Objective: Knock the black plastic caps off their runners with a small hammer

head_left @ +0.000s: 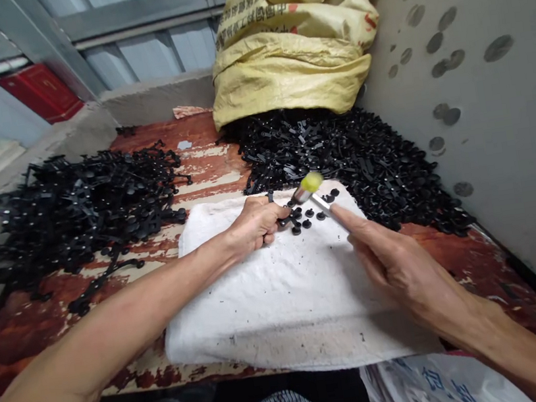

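White towel (283, 305): left hand (254, 224) fingers curled around black part (285, 221); right hand (399, 265) fingers pinching yellow-tipped tool (321, 203).

cloth (283, 305) on table (28, 341), parts heaps (73, 202) either side, sack (290, 45) behind

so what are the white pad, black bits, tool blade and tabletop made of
White pad: woven cotton-like towel, fuzzy, matte.
Black bits: probably moulded plastic, slight sheen, identical shapes.
Tool blade: shiny, likely metal.
Tabletop: likely wood, red paint flaking to pale patches.
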`<state>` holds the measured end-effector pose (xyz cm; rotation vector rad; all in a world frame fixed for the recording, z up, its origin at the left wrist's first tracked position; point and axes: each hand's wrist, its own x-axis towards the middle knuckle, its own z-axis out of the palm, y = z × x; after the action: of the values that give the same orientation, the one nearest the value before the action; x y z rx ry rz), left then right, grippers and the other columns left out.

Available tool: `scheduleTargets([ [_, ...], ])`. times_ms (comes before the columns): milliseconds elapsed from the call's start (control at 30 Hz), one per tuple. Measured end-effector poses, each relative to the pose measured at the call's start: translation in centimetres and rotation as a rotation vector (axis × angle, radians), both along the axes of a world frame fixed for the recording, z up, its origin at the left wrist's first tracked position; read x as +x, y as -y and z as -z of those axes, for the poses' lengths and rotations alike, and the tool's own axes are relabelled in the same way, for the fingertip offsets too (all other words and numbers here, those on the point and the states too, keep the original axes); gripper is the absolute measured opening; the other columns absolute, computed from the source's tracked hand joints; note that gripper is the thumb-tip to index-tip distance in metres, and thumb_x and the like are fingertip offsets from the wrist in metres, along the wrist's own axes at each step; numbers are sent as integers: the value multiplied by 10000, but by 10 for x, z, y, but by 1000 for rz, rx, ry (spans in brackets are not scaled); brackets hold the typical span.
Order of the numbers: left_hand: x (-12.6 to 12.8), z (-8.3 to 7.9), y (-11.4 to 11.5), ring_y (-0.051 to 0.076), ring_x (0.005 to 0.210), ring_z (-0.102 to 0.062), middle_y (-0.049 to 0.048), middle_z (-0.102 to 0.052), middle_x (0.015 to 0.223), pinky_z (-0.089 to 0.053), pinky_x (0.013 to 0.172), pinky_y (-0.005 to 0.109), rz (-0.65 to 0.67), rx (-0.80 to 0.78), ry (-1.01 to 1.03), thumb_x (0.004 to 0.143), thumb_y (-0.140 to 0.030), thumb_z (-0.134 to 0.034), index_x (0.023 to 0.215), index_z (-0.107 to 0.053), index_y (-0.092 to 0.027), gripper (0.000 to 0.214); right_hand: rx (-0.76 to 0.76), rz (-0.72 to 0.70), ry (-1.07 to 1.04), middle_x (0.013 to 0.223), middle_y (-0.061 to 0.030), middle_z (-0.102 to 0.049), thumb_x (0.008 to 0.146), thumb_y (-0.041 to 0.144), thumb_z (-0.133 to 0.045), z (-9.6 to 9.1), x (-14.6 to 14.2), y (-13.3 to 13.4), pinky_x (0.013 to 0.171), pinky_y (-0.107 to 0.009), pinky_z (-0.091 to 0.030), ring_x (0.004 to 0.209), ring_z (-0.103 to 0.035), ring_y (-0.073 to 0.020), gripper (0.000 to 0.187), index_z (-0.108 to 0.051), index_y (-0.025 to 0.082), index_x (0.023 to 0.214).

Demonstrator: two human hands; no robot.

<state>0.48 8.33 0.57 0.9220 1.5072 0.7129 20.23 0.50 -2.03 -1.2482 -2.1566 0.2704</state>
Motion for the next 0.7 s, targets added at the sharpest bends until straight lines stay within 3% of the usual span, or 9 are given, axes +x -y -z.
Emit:
scheduleTargets([
  [100,-1,1,0,12,318,-247,4,-572,507,-132,348,197,9,4,-2,804,-67,-594,653,-471,-180,225,-19,57,-79,1171,-136,-710,918,149,-409,-2,-1,0,928,-493,-536,1113,-655,-292,559,-465,214,1470],
  [200,-2,2,-2,14,320,-259,4,-578,515,-134,349,198,11,6,-11,796,-73,-608,665,-505,-171,193,-119,35,-53,995,-130,-748,890,166,-415,-3,-1,0,876,-532,-551,1042,-681,-321,541,-537,193,1416],
  [300,-2,4,-3,20,321,-257,-5,-562,491,-138,348,199,13,9,-5,785,-77,-614,644,-492,-176,212,-126,54,-128,1009,-128,-740,883,188,-441,-3,0,0,880,-507,-551,1051,-674,-313,529,-550,200,1401],
  [467,-5,4,4,31,326,-295,-8,-563,498,-163,335,189,53,-3,26,783,-87,-598,658,-531,-161,160,-296,77,-291,876,-68,-717,876,301,-527,-5,-2,3,671,-401,-579,774,-686,-248,432,-626,256,1294],
  [533,-20,-6,4,32,334,-313,-10,-564,516,-195,331,187,85,7,26,777,-91,-610,642,-516,-161,178,-393,172,-515,750,-11,-649,877,376,-575,-9,-4,8,503,-306,-528,586,-603,-177,450,-590,268,1314],
  [600,-50,-26,-2,41,348,-343,-17,-547,517,-248,340,194,67,81,-68,765,-111,-644,634,-497,-169,205,-518,251,-819,661,49,-549,853,459,-625,-11,-7,15,372,-237,-430,453,-467,-120,486,-554,292,1303],
  [633,-70,-39,-8,52,364,-368,-32,-511,501,-284,357,196,14,164,-160,765,-140,-665,655,-509,-172,194,-587,268,-967,640,69,-512,826,487,-658,-11,-9,18,341,-216,-394,426,-420,-103,495,-550,300,1271],
  [700,-115,-70,-19,104,486,-514,-2,-556,578,-415,461,225,-174,332,-526,763,-200,-695,691,-543,-168,172,-704,276,-1201,619,89,-481,752,495,-743,-9,-12,24,325,-189,-371,413,-384,-81,502,-555,296,1173],
])
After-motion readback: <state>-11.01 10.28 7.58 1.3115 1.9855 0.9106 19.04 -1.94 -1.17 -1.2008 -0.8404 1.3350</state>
